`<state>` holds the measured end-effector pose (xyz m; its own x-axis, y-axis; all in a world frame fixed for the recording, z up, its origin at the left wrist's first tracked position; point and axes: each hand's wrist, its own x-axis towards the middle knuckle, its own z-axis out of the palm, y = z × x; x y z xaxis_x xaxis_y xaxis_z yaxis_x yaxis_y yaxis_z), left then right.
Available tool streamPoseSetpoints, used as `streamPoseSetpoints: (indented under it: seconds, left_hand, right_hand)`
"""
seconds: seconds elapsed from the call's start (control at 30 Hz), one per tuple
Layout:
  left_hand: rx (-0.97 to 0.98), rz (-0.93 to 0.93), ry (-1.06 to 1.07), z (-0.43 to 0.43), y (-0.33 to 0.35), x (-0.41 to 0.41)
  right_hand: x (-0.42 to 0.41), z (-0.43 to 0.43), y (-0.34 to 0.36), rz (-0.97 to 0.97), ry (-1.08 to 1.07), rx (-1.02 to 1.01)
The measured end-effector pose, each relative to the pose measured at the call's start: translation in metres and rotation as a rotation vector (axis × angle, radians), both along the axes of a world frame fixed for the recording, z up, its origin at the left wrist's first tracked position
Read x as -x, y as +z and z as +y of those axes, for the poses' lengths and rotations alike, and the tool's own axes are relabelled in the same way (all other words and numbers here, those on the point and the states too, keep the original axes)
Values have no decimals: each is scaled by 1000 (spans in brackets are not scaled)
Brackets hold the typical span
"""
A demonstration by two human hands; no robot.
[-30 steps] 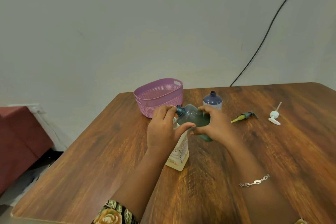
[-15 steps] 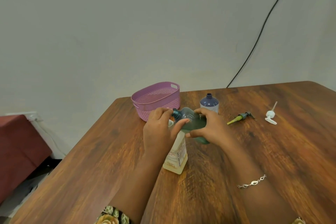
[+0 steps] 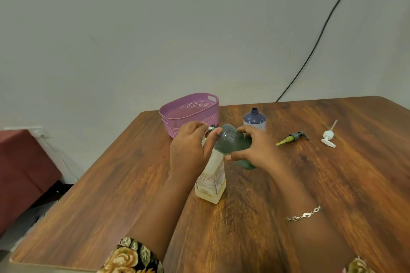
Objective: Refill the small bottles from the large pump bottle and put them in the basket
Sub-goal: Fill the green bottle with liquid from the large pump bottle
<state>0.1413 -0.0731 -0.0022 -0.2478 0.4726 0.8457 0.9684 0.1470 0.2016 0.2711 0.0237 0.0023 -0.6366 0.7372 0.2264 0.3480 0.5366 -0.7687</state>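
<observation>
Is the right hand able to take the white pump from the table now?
Probably not yet: the right hand grips the tilted green bottle. The white pump lies in the open to its right, nothing over it, so the way looks free once the bottle is set down.

Green bottle (image 3: 233, 144) neck slid under L hand (image 3: 188, 148), nearer pump bottle (image 3: 213, 179).

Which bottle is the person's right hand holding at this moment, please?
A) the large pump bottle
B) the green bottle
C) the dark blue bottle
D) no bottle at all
B: the right hand grips the tilted green bottle, while the left hand grips the top of the large pump bottle and the dark blue bottle stands untouched behind them.
</observation>
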Motion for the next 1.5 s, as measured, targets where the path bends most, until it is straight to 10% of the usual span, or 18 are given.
streamPoseSetpoints:
  seconds: [1.5]
  left_hand:
    - [-2,-43,-7,-4,-18,-5]
  right_hand:
    - [-1,-6,1,-8,-16,6]
